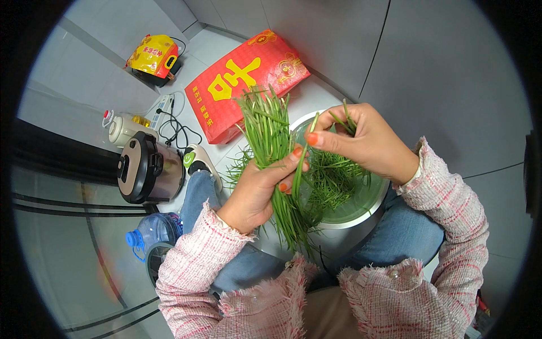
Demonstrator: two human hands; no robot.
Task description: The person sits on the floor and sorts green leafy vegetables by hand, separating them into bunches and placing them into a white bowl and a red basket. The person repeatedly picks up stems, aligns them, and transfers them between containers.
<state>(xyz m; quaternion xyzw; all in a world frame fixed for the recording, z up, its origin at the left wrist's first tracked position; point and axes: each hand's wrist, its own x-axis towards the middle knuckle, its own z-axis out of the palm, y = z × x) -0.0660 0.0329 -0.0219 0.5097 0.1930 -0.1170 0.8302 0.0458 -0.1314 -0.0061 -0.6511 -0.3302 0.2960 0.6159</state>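
Note:
My left hand (252, 199) is closed around a thick bunch of green chives (266, 131), pale stem ends pointing away from me and leaf tips hanging towards my lap. My right hand (368, 142) pinches one stem between thumb and index finger beside the bunch. A few short chive stems (349, 123) are tucked in its curled fingers. Beneath both hands stands a round basin (367, 215) with a pale rim and a green inside. Loose chives (332, 182) lie in it. More chives (239, 165) show behind my left hand, partly hidden by it.
A red paper bag (247, 80) with yellow print lies beyond the basin. To the left are a pressure cooker (148, 169), a power strip (163, 108) with black cable, a cream kettle (127, 131), a large water bottle (156, 231) and a bin (154, 258). Grey cabinet panels (444, 84) rise at right.

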